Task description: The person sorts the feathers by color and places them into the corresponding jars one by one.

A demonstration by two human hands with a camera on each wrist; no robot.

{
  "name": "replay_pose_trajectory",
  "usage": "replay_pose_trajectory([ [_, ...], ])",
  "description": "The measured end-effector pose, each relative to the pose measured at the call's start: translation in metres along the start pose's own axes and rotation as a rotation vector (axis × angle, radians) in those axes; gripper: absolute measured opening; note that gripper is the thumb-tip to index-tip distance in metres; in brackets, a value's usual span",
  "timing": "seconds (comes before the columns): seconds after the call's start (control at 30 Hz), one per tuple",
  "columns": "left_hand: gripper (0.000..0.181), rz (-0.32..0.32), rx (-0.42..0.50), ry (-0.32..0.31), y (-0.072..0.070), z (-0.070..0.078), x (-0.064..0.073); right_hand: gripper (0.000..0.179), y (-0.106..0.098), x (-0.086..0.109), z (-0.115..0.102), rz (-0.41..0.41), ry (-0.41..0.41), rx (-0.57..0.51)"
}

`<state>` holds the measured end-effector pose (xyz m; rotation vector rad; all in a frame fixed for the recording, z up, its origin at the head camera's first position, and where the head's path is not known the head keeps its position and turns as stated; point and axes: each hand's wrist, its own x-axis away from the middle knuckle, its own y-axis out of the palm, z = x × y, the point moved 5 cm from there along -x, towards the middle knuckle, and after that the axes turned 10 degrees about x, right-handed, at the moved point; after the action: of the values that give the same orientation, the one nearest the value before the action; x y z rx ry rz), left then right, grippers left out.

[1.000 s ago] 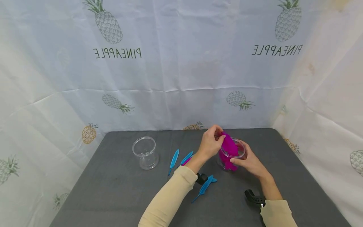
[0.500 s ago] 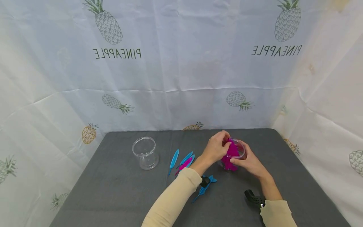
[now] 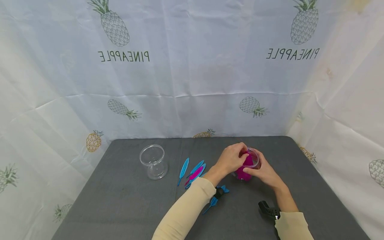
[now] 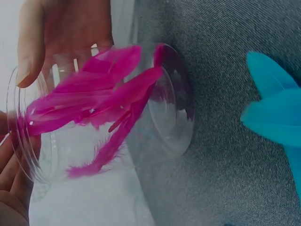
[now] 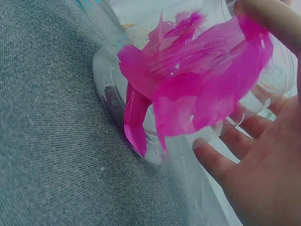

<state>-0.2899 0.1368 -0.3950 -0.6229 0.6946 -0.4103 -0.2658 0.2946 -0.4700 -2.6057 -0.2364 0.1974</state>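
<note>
Pink feathers (image 5: 202, 89) stand bunched inside a clear jar (image 4: 181, 141) on the right half of the table. My right hand (image 3: 265, 170) grips this jar around its side, thumb toward me and fingers on the far side. At the jar's mouth, my left hand (image 3: 231, 160) pinches the upper end of a pink feather that reaches down inside. The left fingertips partly cover the rim in the head view. Beneath my left wrist lie blue feathers (image 3: 214, 201), also seen large in the left wrist view.
A second clear jar (image 3: 156, 168) stands upright at the left. Between the jars lie several blue feathers (image 3: 184, 169), with a pink feather (image 3: 196, 173) on top of one. The grey table (image 3: 120, 200) meets a pineapple-print curtain (image 3: 207, 73) at the back.
My left hand has moved right and down over the jar mouth, and the pink feather has sunk deeper into the jar. My right hand has stayed in place.
</note>
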Motion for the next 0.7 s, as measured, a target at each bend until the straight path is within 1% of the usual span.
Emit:
replay_pose_trajectory([
  [0.2, 0.013, -0.052, -0.043, 0.010, 0.0031, 0.0010, 0.0014, 0.095, 0.0005, -0.0003, 0.0006, -0.008, -0.025, -0.029],
  [0.27, 0.015, -0.064, -0.091, 0.025, 0.0038, 0.0019, 0.0019, 0.096, 0.0005, -0.0003, 0.0009, -0.007, -0.034, -0.026],
  [0.43, 0.025, -0.100, -0.263, 0.073, 0.0054, 0.0048, 0.0029, 0.097, -0.0001, 0.0002, 0.0021, -0.001, -0.045, -0.008],
  [0.57, 0.035, -0.139, -0.329, 0.085, 0.0037, 0.0072, 0.0042, 0.098, -0.0003, -0.0002, 0.0028, 0.003, -0.049, -0.007],
  [0.7, 0.041, -0.178, -0.387, 0.085, -0.0009, 0.0068, 0.0066, 0.097, -0.0003, -0.0016, 0.0038, 0.008, -0.046, -0.001],
])
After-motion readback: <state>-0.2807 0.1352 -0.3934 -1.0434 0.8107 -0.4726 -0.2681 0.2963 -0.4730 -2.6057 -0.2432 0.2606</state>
